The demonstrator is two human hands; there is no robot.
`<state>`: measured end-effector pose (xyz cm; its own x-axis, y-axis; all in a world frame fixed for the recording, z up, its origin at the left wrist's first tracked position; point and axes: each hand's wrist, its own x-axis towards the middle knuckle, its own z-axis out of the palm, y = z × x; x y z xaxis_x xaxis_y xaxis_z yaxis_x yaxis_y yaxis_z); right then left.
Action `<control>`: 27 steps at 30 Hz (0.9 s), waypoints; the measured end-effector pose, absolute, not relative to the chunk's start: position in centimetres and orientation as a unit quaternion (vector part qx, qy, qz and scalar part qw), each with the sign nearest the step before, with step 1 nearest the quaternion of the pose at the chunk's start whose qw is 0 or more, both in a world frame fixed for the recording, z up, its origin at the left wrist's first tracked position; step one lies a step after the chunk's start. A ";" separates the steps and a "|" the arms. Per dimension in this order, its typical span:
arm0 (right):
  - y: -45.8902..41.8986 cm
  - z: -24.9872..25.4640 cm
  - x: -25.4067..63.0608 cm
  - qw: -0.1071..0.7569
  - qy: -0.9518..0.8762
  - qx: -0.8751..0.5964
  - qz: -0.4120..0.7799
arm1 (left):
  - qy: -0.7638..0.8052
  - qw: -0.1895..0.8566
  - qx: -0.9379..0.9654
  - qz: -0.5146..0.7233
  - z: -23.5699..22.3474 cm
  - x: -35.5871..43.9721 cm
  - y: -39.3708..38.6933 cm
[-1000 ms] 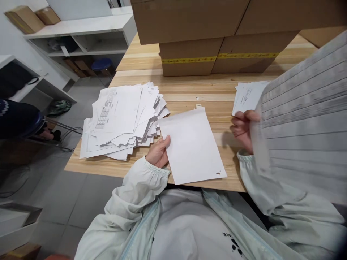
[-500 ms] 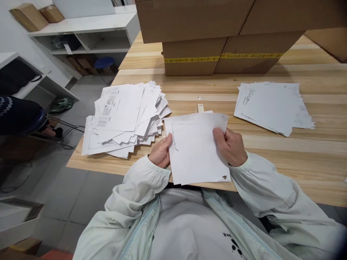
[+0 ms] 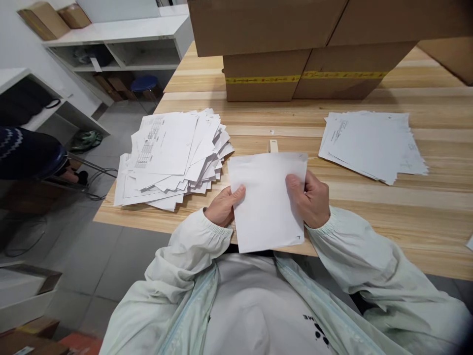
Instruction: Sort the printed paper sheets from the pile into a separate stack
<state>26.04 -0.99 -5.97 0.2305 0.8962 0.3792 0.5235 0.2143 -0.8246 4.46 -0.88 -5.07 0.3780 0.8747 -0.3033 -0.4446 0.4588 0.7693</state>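
Note:
Between my hands, at the table's front edge, I hold white paper sheets (image 3: pixel 266 212) that look nearly lined up. My left hand (image 3: pixel 224 203) grips their left side, thumb on top and fingers underneath. On the right side, my right hand (image 3: pixel 311 198) pinches them the same way. How many sheets there are I cannot tell. Just beyond their far edge a small cream-coloured block-like object (image 3: pixel 272 146) shows, partly covered. To the left lies a thick, untidy pile of printed papers (image 3: pixel 172 148); a thinner paper stack (image 3: pixel 365 145) rests to the right.
Large cardboard boxes (image 3: pixel 258 79) with yellow tape stand stacked at the back of the wooden table (image 3: pixel 417 212). White shelves (image 3: pixel 121 34), a blue stool (image 3: pixel 144 83) and a seated person's dark clothing (image 3: pixel 25 153) are off to the left.
The sheets in my hands sit closer together, and the torn-looking mark at their lower right corner no longer shows. My left thumb reaches further over the paper; my right hand has shifted slightly left.

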 end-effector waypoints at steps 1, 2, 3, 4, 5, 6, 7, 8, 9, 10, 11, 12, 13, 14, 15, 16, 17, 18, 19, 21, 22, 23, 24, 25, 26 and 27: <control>-0.8 -6.0 26.2 0.537 -0.573 -0.583 0.205 | 0.370 0.765 0.313 0.425 -4.9 4.4 -0.9; -0.5 -6.0 26.3 0.565 -0.556 -0.561 0.236 | 0.374 0.753 0.332 0.428 -4.5 4.4 -0.8; -0.3 -5.9 26.5 0.585 -0.544 -0.534 0.276 | 0.371 0.739 0.359 0.433 -4.0 4.3 -0.8; -0.1 -5.7 26.7 0.593 -0.537 -0.505 0.323 | 0.363 0.722 0.395 0.437 -3.2 4.2 -0.8; 0.0 -5.5 26.9 0.590 -0.537 -0.478 0.367 | 0.349 0.702 0.439 0.439 -2.3 4.1 -0.8; 0.0 -5.2 27.1 0.586 -0.539 -0.457 0.396 | 0.332 0.678 0.485 0.442 -1.3 4.0 -0.7; -0.1 -4.9 27.2 0.588 -0.542 -0.444 0.405 | 0.315 0.650 0.531 0.444 -0.2 3.9 -0.7; -0.2 -4.6 27.3 0.598 -0.544 -0.437 0.395 | 0.297 0.621 0.571 0.446 0.8 3.9 -0.6; -0.5 -4.4 27.3 0.613 -0.545 -0.434 0.371 | 0.283 0.593 0.606 0.447 1.6 3.8 -0.4; -0.7 -4.2 27.2 0.630 -0.545 -0.434 0.342 | 0.275 0.569 0.633 0.447 2.2 3.8 -0.3; -0.9 -4.1 27.2 0.644 -0.545 -0.434 0.317 | 0.270 0.548 0.651 0.450 2.6 3.9 -0.1; -1.0 -4.0 27.1 0.651 -0.546 -0.434 0.301 | 0.270 0.533 0.661 0.453 2.7 3.9 0.2; -1.1 -4.1 27.0 0.650 -0.549 -0.436 0.293 | 0.275 0.523 0.665 0.457 2.6 4.1 0.4; -1.2 -4.1 26.9 0.644 -0.554 -0.440 0.290 | 0.283 0.518 0.662 0.462 2.2 4.2 0.6; -1.2 -4.1 26.8 0.635 -0.560 -0.447 0.289 | 0.294 0.519 0.654 0.466 1.8 4.3 0.7; -1.2 -4.1 26.7 0.625 -0.564 -0.456 0.290 | 0.304 0.522 0.643 0.471 1.4 4.4 0.8; -1.2 -4.1 26.6 0.614 -0.568 -0.464 0.292 | 0.313 0.528 0.634 0.471 1.0 4.6 0.9; -1.2 -4.1 26.5 0.605 -0.572 -0.469 0.295 | 0.320 0.533 0.627 0.469 0.6 4.7 0.9; -1.2 -4.0 26.5 0.599 -0.576 -0.470 0.297 | 0.325 0.537 0.622 0.468 0.4 4.7 0.9; -1.2 -3.8 26.4 0.595 -0.585 -0.462 0.300 | 0.326 0.540 0.622 0.464 0.3 4.8 0.8; -1.2 -3.8 26.5 0.595 -0.589 -0.457 0.300 | 0.324 0.540 0.624 0.462 0.3 4.9 0.7; -1.3 -3.8 26.5 0.597 -0.592 -0.452 0.298 | 0.324 0.540 0.624 0.463 0.3 5.0 0.7; -1.3 -3.9 26.6 0.601 -0.592 -0.449 0.295 | 0.323 0.539 0.624 0.466 0.3 5.1 0.7; -1.3 -4.0 26.7 0.603 -0.591 -0.448 0.294 | 0.322 0.538 0.621 0.470 0.3 5.2 0.6; -1.4 -4.1 26.7 0.605 -0.587 -0.451 0.294 | 0.321 0.540 0.614 0.478 0.4 5.4 0.6; -1.5 -4.2 26.7 0.598 -0.585 -0.459 0.301 | 0.320 0.546 0.602 0.487 0.5 5.7 0.4</control>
<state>26.73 -1.54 -4.21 0.1356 0.8959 0.4232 0.1766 0.3984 -0.9000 5.65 0.42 0.52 0.3213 0.9169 0.2369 -0.1473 -0.1987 0.9689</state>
